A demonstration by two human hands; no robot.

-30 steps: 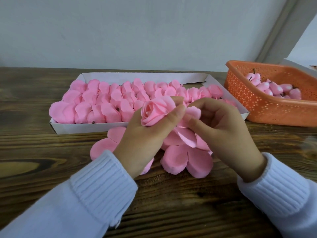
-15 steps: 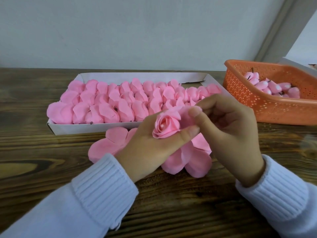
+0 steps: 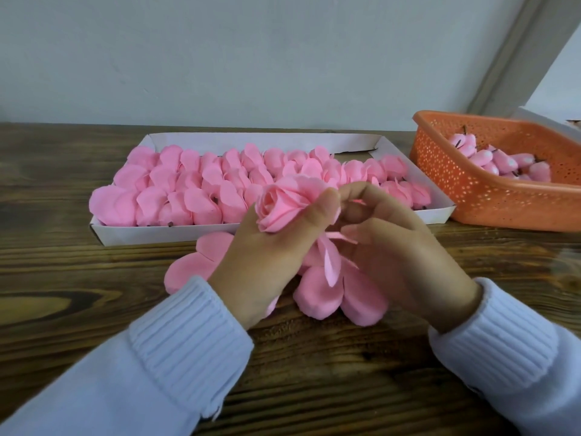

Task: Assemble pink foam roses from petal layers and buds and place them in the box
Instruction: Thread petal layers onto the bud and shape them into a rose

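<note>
My left hand (image 3: pixel 270 256) grips a pink foam rose (image 3: pixel 283 204) just in front of the white box (image 3: pixel 163 236), its bud facing left. My right hand (image 3: pixel 399 247) sits right behind the rose with curled fingers pinching a thin pink petal layer (image 3: pixel 333 259) at the rose's base. Loose flat petal layers (image 3: pixel 317 298) lie on the wooden table under both hands, and another petal layer (image 3: pixel 195 269) pokes out to the left. The box is filled with rows of finished pink roses (image 3: pixel 220 180).
An orange perforated basket (image 3: pixel 471 196) with several pink buds (image 3: pixel 503 162) stands at the right, close to the box's right end. A wall runs behind the wooden table (image 3: pixel 63 278). White knit sleeves cover both wrists.
The rose has risen a little and turned its bud leftward in my left hand. My right hand's fingers have shifted behind it and now pull a thin petal layer at its base.
</note>
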